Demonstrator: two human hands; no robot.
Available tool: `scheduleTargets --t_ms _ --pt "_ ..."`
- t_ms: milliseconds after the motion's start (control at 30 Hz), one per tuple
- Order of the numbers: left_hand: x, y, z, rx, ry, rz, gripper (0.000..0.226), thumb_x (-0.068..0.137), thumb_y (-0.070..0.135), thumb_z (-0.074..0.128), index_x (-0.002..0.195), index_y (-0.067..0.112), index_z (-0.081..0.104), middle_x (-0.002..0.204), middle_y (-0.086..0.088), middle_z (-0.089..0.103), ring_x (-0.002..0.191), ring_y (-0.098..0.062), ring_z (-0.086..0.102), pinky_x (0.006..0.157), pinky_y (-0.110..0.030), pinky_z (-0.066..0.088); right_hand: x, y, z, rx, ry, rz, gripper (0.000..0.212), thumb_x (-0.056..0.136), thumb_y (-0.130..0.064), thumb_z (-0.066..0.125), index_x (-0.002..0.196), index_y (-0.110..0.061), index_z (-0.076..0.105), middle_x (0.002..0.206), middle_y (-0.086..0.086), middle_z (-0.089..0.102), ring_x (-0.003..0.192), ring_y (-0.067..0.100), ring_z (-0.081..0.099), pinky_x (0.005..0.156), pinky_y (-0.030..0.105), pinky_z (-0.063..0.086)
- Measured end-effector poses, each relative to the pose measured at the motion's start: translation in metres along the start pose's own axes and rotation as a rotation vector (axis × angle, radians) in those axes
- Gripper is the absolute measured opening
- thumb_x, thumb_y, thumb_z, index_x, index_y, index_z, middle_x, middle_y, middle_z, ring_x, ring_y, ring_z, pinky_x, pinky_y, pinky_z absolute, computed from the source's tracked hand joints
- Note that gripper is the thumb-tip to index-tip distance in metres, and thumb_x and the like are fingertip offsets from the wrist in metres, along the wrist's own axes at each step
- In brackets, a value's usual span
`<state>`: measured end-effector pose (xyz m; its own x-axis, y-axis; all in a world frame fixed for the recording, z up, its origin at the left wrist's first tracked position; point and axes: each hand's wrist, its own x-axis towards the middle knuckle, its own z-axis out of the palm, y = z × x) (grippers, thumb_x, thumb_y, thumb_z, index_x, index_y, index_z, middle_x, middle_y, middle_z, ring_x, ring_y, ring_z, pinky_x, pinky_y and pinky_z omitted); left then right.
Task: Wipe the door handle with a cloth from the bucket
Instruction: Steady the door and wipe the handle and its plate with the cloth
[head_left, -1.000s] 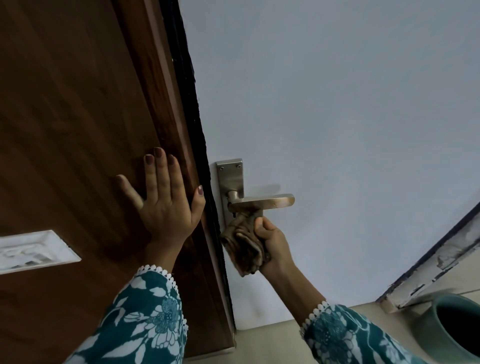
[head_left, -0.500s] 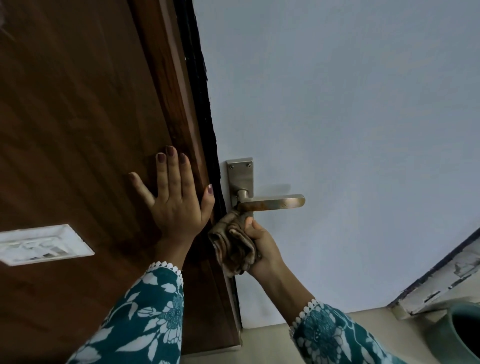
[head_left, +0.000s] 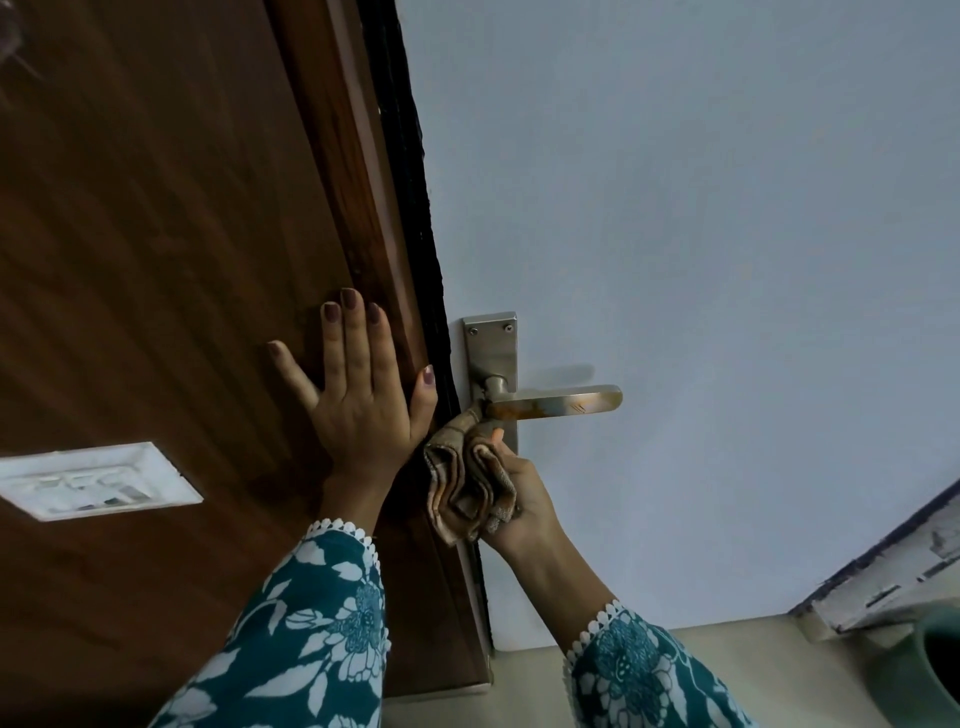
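The left hand (head_left: 363, 410) lies flat and fully open against the brown wooden panel (head_left: 156, 260), fingers spread, grasping nothing. The right hand (head_left: 519, 499) is closed around a bunched brownish cloth (head_left: 467, 483), whose upper fold touches the door handle (head_left: 550, 404) where the lever meets its neck. The lever extends away from the left hand, above the right hand's knuckles, mounted on a metal backplate (head_left: 491, 348) on the pale door (head_left: 701, 234). Rust-coloured staining shows along the lever. A green bucket (head_left: 930, 670) stands low, well to the outer side of the right hand, only partly in frame; its interior is dark and contents cannot be determined. A white switch plate (head_left: 93, 480) sits on the panel beyond the left hand.
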<state>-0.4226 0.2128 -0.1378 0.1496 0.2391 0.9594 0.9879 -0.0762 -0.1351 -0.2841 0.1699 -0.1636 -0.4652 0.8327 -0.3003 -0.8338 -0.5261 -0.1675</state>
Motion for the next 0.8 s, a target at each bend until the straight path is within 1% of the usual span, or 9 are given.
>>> scheduleTargets --t_ms 67,233,300,400,467,567,600,667,800 --pt "0.000 0.000 0.000 0.000 0.003 0.004 0.072 0.097 0.042 0.035 0.151 0.012 -0.001 0.160 0.002 -0.013 0.147 -0.017 -0.002 0.113 -0.056 -0.005 0.001 -0.002 -0.001 -0.063 -0.010 -0.032 0.024 0.068 -0.013 0.057 0.090 -0.008 0.063 0.073 0.015 0.070 0.062 0.026 0.071 0.058 0.037 0.060" --pt "-0.001 -0.001 0.001 0.019 0.013 0.009 0.072 0.096 0.042 0.035 0.151 0.012 -0.001 0.160 0.001 -0.013 0.147 -0.017 -0.003 0.113 -0.056 -0.005 0.005 -0.001 -0.006 -0.009 -0.040 -0.007 0.025 0.070 -0.015 0.060 0.094 -0.007 0.064 0.079 0.015 0.069 0.066 0.027 0.071 0.062 0.037 0.061" --pt "-0.001 -0.001 0.002 0.019 0.021 0.016 0.073 0.096 0.042 0.035 0.151 0.012 -0.001 0.160 0.001 -0.012 0.147 -0.017 -0.002 0.113 -0.056 -0.005 0.004 -0.002 -0.010 -0.050 -0.043 -0.026 0.022 0.069 -0.014 0.061 0.088 -0.006 0.067 0.079 0.015 0.069 0.065 0.027 0.071 0.062 0.037 0.060" --pt "0.000 0.000 0.002 0.002 0.031 0.012 0.071 0.096 0.042 0.034 0.151 0.012 -0.001 0.160 0.002 -0.011 0.147 -0.017 -0.001 0.113 -0.056 -0.005 -0.007 -0.014 -0.017 -0.337 -0.030 -0.072 0.014 0.078 -0.014 0.063 0.087 -0.005 0.068 0.083 0.015 0.068 0.071 0.026 0.069 0.065 0.034 0.059" --pt "0.000 0.000 0.002 0.002 0.034 0.009 0.072 0.095 0.041 0.035 0.151 0.013 -0.001 0.160 0.002 -0.011 0.147 -0.017 -0.001 0.113 -0.056 -0.005 -0.019 -0.026 -0.029 -0.680 0.104 -0.224 0.013 0.090 -0.010 0.055 0.094 -0.005 0.066 0.088 0.015 0.068 0.078 0.026 0.068 0.071 0.035 0.059" --pt "0.000 -0.001 0.002 0.003 0.035 -0.003 0.071 0.096 0.039 0.038 0.151 0.012 0.001 0.161 -0.007 -0.001 0.147 -0.017 0.000 0.114 -0.055 -0.005 -0.042 -0.045 -0.049 -1.053 0.407 -0.576 0.019 0.089 -0.011 0.059 0.105 -0.015 0.068 0.095 0.007 0.072 0.087 0.025 0.069 0.081 0.044 0.058" --pt "-0.001 0.000 0.002 0.001 0.032 -0.009 0.071 0.096 0.038 0.038 0.151 0.011 0.002 0.159 -0.010 0.005 0.147 -0.018 0.000 0.114 -0.055 -0.005 -0.050 -0.052 -0.054 -1.165 0.510 -0.723 0.025 0.087 -0.013 0.061 0.110 -0.019 0.067 0.096 0.001 0.072 0.089 0.019 0.068 0.083 0.041 0.057" --pt "-0.002 0.001 0.002 -0.002 0.027 -0.020 0.070 0.096 0.038 0.038 0.151 0.010 0.005 0.159 -0.009 0.008 0.147 -0.019 0.002 0.114 -0.055 -0.005 -0.062 -0.063 -0.056 -1.294 0.645 -0.994 0.033 0.085 -0.014 0.064 0.117 -0.022 0.065 0.096 -0.008 0.069 0.087 0.002 0.063 0.084 0.025 0.053" --pt "-0.002 0.001 0.002 -0.012 0.042 -0.018 0.068 0.096 0.037 0.039 0.150 0.008 0.009 0.153 -0.014 0.022 0.147 -0.020 0.004 0.114 -0.053 -0.007 -0.061 -0.074 -0.046 -1.461 0.693 -1.336 0.035 0.080 -0.011 0.070 0.115 -0.017 0.067 0.101 -0.012 0.064 0.088 -0.002 0.059 0.078 -0.001 0.040"
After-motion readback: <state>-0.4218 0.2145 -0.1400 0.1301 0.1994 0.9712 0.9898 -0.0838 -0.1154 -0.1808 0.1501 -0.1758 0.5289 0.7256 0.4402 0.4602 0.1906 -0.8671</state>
